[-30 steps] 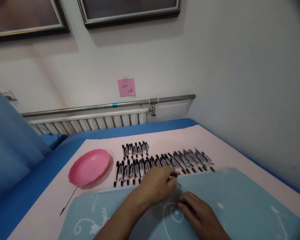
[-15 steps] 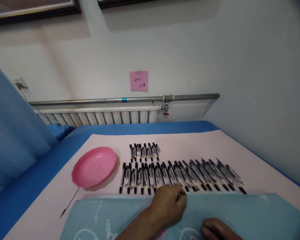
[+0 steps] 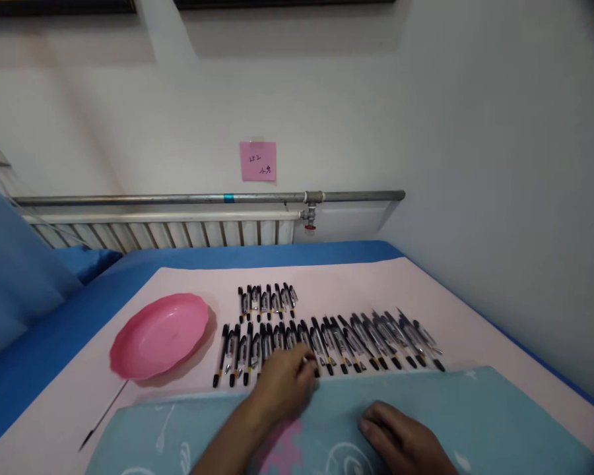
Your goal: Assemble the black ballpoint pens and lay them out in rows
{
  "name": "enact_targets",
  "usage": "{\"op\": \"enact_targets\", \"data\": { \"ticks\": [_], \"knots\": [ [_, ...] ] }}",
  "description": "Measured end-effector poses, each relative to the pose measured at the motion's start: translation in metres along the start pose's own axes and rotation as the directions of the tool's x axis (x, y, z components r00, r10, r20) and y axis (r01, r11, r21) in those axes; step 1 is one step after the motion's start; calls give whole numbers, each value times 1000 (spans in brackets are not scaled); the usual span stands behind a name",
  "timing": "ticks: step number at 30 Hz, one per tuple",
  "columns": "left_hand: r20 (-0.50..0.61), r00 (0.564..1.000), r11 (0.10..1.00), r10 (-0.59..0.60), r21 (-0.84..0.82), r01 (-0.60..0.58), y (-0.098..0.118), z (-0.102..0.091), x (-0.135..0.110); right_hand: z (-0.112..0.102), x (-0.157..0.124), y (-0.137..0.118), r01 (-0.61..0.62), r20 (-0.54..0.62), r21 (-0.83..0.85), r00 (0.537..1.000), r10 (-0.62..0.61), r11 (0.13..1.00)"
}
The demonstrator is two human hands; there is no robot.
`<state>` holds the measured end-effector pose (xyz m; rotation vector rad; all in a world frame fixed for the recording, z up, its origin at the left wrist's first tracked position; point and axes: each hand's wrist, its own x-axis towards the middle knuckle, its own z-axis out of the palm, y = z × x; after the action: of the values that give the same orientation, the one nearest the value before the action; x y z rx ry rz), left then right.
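Observation:
A long row of disassembled black pens [image 3: 344, 343] lies across the pink sheet, clear barrels, black caps and small metal tips among the parts. My left hand [image 3: 287, 382] is over the near edge of this row, thumb and fingers pinched together; anything between them is too small to name. It covers some of the pen parts. Lower right, my right hand [image 3: 403, 435] rests on the teal cloth [image 3: 440, 396] with its fingers curled in, and the inside of that hand is hidden. Behind the long row lies a shorter row of pen parts [image 3: 266, 302].
A pink scalloped plate [image 3: 161, 336] stands on the left of the pink sheet [image 3: 356, 284]. A thin pen refill [image 3: 103, 415] lies beside it. At the back are a radiator [image 3: 202, 232], a metal pipe [image 3: 178, 200] and a wall with a pink note [image 3: 258, 161].
The view has shifted, so the scene sits further left. My left hand stays pinched at the near edge of the pen row. More of my right hand shows now.

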<state>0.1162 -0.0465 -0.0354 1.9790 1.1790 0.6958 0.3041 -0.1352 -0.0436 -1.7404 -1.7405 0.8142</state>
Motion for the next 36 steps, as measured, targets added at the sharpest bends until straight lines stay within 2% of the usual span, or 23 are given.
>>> {"op": "enact_targets", "data": {
  "ticks": [2, 4, 7, 9, 11, 13, 14, 15, 17, 21, 24, 29, 32, 36],
  "knots": [
    [-198, 978, 996, -66, -74, 52, -7, -23, 1, -11, 14, -12, 6, 75, 34, 997, -9, 999],
    [-447, 881, 981, -154, -174, 84, -13, -46, 0, -27, 32, -34, 5, -7, 82, 1000, -4, 997],
    [-669, 729, 965, -143, -258, -47, -15, -76, -4, -50, 61, -78, 132, -207, 153, 973, -99, 979],
    [-746, 658, 965, -103, -236, -116, -15, -88, -7, -59, 78, -107, 279, -369, 160, 907, -205, 947],
    [-793, 606, 967, -70, -202, -154, -16, -96, -11, -60, 91, -127, 414, -523, 125, 800, -295, 902],
    [-821, 569, 971, -50, -172, -164, -18, -100, -13, -52, 101, -137, 509, -608, 89, 709, -358, 856],
    [-829, 558, 975, -42, -157, -159, -20, -102, -14, -46, 105, -137, 538, -626, 81, 682, -377, 839],
    [-834, 551, 978, -36, -142, -151, -21, -103, -14, -39, 109, -135, 556, -636, 78, 667, -388, 827],
    [-839, 544, 984, -28, -119, -133, -23, -103, -15, -27, 117, -125, 559, -631, 64, 665, -401, 827],
    [-831, 556, 992, -36, -97, -80, -28, -101, -12, -16, 137, -96, 441, -586, -20, 722, -368, 897],
    [-805, 589, 996, -70, -92, -7, -33, -99, -9, -17, 153, -77, 328, -569, -15, 774, -278, 945],
    [-729, 670, 989, -136, -59, 136, -43, -96, 0, -14, 171, -48, 174, -507, 31, 851, -135, 984],
    [-691, 708, 985, -145, -32, 171, -46, -95, 5, -13, 175, -38, 109, -496, 47, 866, -72, 993],
    [-657, 737, 984, -157, -41, 173, -46, -92, 7, -14, 174, -36, 114, -481, 54, 873, -74, 992]
  ]
}}
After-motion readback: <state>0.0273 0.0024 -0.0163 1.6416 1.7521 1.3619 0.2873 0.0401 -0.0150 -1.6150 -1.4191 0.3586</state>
